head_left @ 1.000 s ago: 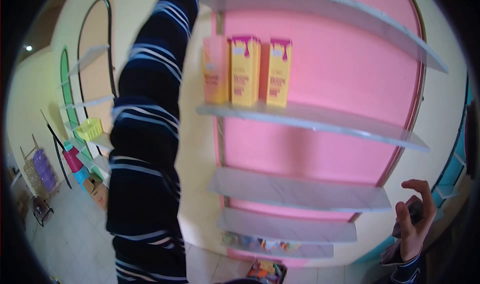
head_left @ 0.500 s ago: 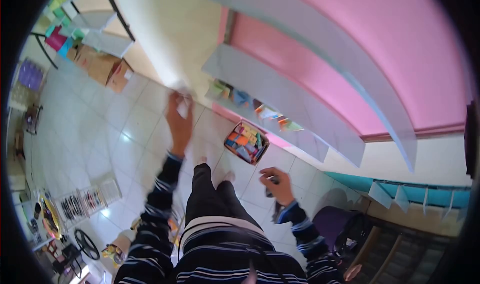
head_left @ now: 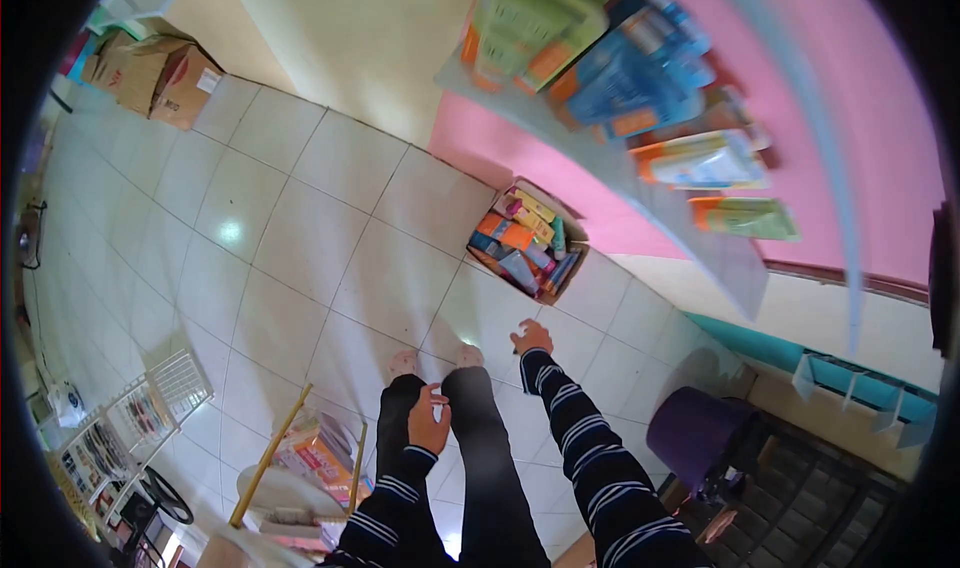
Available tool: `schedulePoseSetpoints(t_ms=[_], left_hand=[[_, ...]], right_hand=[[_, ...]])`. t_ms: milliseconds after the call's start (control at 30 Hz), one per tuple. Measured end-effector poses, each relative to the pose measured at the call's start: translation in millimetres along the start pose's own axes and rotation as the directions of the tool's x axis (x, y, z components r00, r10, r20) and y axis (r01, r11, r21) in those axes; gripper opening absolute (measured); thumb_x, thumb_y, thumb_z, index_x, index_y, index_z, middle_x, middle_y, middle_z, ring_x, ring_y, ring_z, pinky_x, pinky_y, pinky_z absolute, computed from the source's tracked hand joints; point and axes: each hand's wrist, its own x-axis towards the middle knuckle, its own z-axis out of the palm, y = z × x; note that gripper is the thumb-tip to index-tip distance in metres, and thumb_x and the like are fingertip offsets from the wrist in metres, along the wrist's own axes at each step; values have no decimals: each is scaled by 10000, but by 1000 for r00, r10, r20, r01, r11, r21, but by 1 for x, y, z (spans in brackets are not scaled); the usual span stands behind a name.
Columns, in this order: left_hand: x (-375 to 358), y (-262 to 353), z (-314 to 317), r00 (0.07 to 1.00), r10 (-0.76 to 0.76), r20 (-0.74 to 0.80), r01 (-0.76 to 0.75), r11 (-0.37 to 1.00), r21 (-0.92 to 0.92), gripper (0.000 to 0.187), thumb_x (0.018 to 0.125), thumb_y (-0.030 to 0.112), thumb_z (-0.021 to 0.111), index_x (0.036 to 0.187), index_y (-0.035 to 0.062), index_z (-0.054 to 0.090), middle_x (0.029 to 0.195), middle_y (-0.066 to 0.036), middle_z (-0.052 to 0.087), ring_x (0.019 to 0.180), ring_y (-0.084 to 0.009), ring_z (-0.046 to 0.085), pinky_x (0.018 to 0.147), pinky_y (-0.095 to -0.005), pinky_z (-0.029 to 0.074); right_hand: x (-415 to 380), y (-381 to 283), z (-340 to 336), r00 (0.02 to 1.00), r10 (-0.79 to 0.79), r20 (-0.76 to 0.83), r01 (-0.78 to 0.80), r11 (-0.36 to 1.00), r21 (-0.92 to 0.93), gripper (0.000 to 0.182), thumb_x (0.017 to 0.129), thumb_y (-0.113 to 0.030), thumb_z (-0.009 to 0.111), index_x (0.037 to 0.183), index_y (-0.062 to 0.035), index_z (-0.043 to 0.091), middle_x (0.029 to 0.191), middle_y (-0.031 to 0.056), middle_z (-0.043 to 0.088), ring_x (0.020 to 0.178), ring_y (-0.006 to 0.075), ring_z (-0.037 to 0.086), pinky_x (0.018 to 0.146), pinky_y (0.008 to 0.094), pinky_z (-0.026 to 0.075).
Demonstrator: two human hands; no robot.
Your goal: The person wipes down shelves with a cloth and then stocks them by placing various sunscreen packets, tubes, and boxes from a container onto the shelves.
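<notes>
My left hand [head_left: 430, 424] hangs in front of my knees, fingers curled; a pale bit shows at the fingertips, too small to name. Just short of a cardboard box [head_left: 577, 280] on the floor, my right hand [head_left: 533, 337] reaches out with fingers bent and apart, nothing visible in it. Packed in the box are several tubes and small cartons, among them an orange pack [head_left: 505, 232] and a grey-blue tube [head_left: 519, 270]. Above it, a wall shelf [head_left: 640, 193] carries green packs [head_left: 530, 28], blue packs [head_left: 640, 73] and an orange-and-white tube [head_left: 700, 160].
A purple bin [head_left: 690, 433] stands at right near a dark slatted rack [head_left: 800, 488]. At lower left are a white wire rack [head_left: 180, 388] and a holder with a pink-orange pack [head_left: 318, 453]. Brown cartons [head_left: 165, 78] sit by the far wall.
My view has dropped and come closer to the shelf and floor box. The left hand has come down from ahead to my knees, and the right has stretched toward the box.
</notes>
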Motion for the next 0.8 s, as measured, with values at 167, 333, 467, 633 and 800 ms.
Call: schedulePoseSetpoints(t_ms=[167,333,467,633,800], left_hand=[[16,-77,36,998,-55,8,55,998,-30,307,690,27,498,991,13,441,759,-104,565,736,-227,561,667,-305,430],[27,-85,53,991,-133,-19,132,991,-28,283,705,46,497,981,0,450,746,-105,574,719,-214,569,647,-281,431],[27,-77,61,988,-152,-12,151,984,-94,268,720,71,497,973,-5,459,737,-94,574,710,-191,573,621,-255,427],[30,-77,67,988,-154,-5,153,984,-88,269,721,66,491,979,-5,457,737,-90,574,708,-178,572,615,-261,431],[38,-80,65,988,-155,-16,154,987,-53,274,717,39,481,987,-5,458,767,-104,568,737,-182,566,634,-265,432]], right_hand=[[75,-34,35,917,-207,-341,117,957,-265,437,648,-278,618,1024,-124,456,958,115,516,828,269,543,644,385,454],[119,-32,62,948,-263,-181,159,881,-446,160,685,-159,562,829,-91,567,768,91,582,717,264,577,591,385,467],[110,-14,78,852,-501,-155,347,760,-549,46,649,-113,549,652,-111,595,682,79,594,672,240,587,540,353,471],[73,1,101,849,-529,-7,461,745,-482,99,664,-130,511,699,-92,595,670,113,585,681,268,581,553,390,459],[72,8,71,915,-364,-174,365,931,-26,539,613,-385,643,1031,-78,498,869,130,565,834,278,538,674,370,431]])
